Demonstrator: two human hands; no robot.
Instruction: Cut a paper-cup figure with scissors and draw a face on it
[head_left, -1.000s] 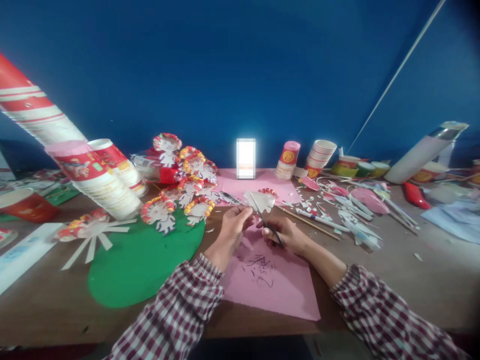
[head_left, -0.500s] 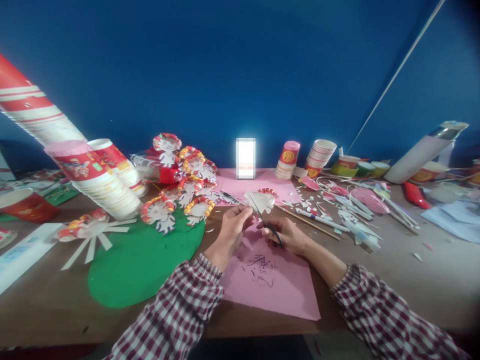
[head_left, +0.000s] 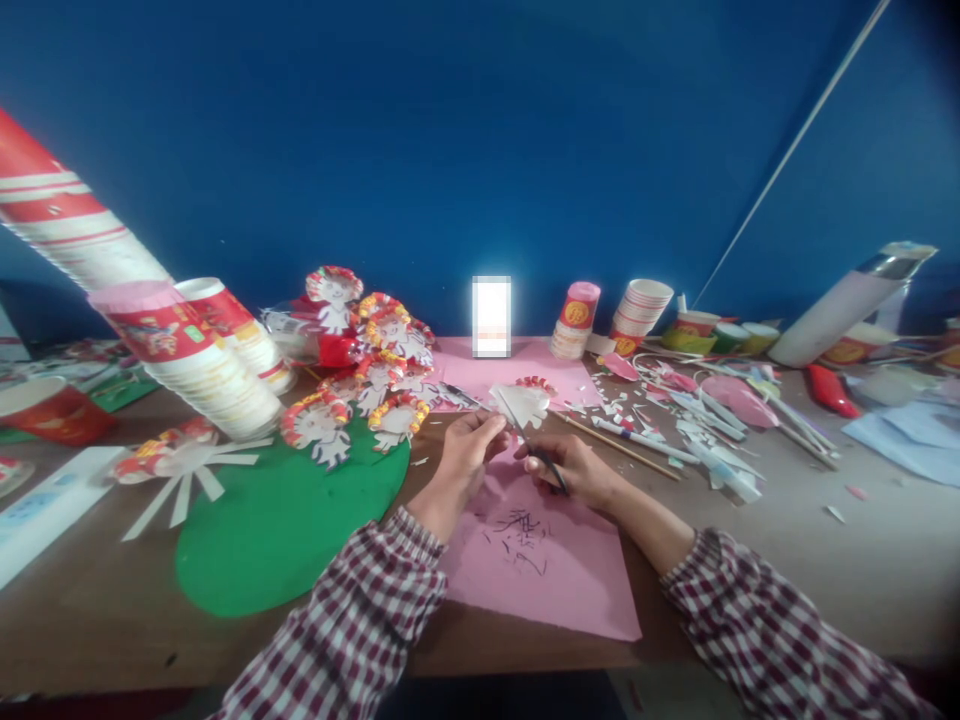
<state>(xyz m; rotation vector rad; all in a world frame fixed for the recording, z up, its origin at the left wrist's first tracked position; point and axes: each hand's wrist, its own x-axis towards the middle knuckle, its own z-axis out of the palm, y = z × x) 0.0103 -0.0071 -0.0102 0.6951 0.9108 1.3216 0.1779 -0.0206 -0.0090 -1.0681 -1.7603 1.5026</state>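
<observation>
My left hand [head_left: 471, 445] pinches the near-left edge of a white paper cutout [head_left: 531, 403] that has a red curled fringe at its far side. In my right hand [head_left: 574, 468] are dark-handled scissors [head_left: 556, 472], gripped with fingers through the handles. Their blades point up and left, lying against the paper. Below both hands is a pink sheet [head_left: 570, 590] with black pen scribbles. Left of my hands, several finished-looking paper figures with curled red and yellow manes [head_left: 319, 420] lie on and around a green paper disc [head_left: 285, 550].
Tall stacks of paper cups [head_left: 202, 370] lean at the left; shorter cup stacks [head_left: 576, 320] stand at the back right. Paper scraps [head_left: 637, 425], a wooden stick [head_left: 622, 447] and a marker [head_left: 634, 433] lie to the right. A white flask [head_left: 840, 310] tilts farther right.
</observation>
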